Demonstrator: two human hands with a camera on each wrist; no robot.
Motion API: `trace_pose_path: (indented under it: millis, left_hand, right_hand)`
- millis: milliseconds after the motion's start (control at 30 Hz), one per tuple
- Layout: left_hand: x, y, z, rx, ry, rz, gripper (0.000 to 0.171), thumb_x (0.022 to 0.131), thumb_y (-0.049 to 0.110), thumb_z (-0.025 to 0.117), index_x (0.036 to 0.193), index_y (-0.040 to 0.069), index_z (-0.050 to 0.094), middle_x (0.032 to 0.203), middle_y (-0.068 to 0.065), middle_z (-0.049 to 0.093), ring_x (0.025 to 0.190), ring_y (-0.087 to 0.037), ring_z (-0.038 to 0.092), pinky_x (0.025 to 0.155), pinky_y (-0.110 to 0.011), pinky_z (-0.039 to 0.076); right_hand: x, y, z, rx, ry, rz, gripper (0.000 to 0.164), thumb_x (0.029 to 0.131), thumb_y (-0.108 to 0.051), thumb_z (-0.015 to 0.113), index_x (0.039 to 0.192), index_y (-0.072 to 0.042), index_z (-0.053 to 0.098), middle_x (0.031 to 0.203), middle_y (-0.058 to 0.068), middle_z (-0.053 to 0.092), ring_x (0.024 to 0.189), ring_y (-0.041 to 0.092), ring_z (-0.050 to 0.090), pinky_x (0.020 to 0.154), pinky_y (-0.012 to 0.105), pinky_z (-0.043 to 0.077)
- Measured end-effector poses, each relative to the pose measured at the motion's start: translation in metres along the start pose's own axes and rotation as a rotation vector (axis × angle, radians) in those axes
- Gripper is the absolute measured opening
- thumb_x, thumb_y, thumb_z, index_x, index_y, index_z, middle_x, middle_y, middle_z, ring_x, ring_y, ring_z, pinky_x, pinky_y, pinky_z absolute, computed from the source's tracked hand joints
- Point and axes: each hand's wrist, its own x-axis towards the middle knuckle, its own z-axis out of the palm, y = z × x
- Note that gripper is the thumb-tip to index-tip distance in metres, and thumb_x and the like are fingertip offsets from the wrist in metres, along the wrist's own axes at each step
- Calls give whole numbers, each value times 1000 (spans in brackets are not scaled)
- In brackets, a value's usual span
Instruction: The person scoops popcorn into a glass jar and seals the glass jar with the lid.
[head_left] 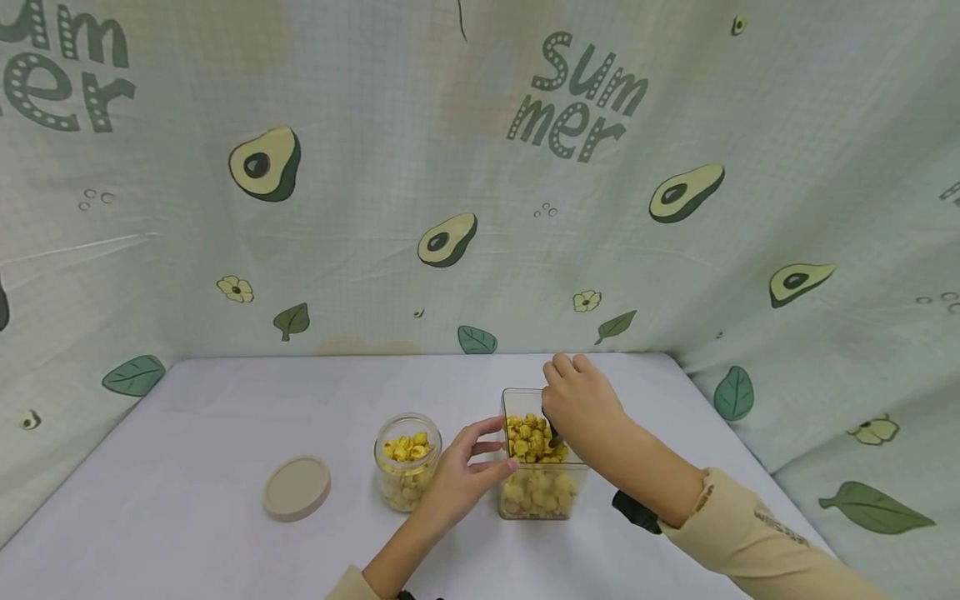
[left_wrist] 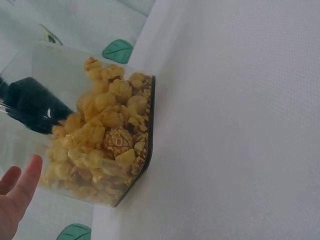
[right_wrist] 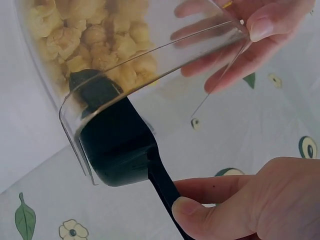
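Note:
A clear square container (head_left: 536, 492) of yellow popcorn stands right of centre on the table. My left hand (head_left: 468, 471) touches its left side, with the fingers fairly straight along the wall and the thumb at the near rim corner. In the right wrist view, fingers of that hand show through the clear wall. My right hand (head_left: 585, 408) holds a black scoop (right_wrist: 120, 145) by its handle, thumb against fingers. The scoop's bowl is inside the container, its front edge against the popcorn (left_wrist: 100, 125). Left of the container is a round glass jar (head_left: 390, 483) with popcorn in it.
A round beige lid (head_left: 297, 488) lies flat on the white table (head_left: 225, 417), left of the jar. A printed cloth with avocados (head_left: 442, 242) and leaves hangs behind and at both sides of the table.

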Motion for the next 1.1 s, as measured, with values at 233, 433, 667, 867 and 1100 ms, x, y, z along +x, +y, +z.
trace_pose_path:
  millis: [233,433,667,867,1100]
  left_hand:
    - [1,-1,0,-1,1,-4,55,86,23,66,135,9,45,138,-10,45,118,-29,50,91,-30,51]
    - [0,-1,0,-11,-6,-1,55,86,21,66,135,9,45,138,-10,44,117,-28,50,90,-28,51]
    - [0,-1,0,-15,-8,-9,57,85,24,67,135,9,45,138,-10,44,117,-28,50,92,-32,51]
    - [-1,0,-1,-37,-10,-10,57,85,24,67,135,9,45,138,-10,44,118,-28,50,91,-29,51]
    - [-1,1,-1,-25,-7,-14,55,85,24,67,134,13,46,138,-8,45,119,-27,50,91,-29,51]
  right_hand:
    - [2,-5,7,-44,-64,-38,14,76,-20,76,78,-11,66,85,4,52,82,18,40,72,29,37]
    - [-1,3,18,2,2,-65,15,74,-20,77,77,-12,65,84,3,51,78,18,37,66,28,34]
    - [-7,10,30,160,-23,-101,17,73,-14,77,84,-10,65,87,5,53,78,19,38,63,28,32]
    - [-16,20,38,386,35,-113,25,68,6,72,84,-12,66,78,0,49,74,17,37,65,29,36]
    - [-21,20,45,480,105,-144,22,72,4,72,85,-12,67,80,-1,52,76,15,42,66,29,39]
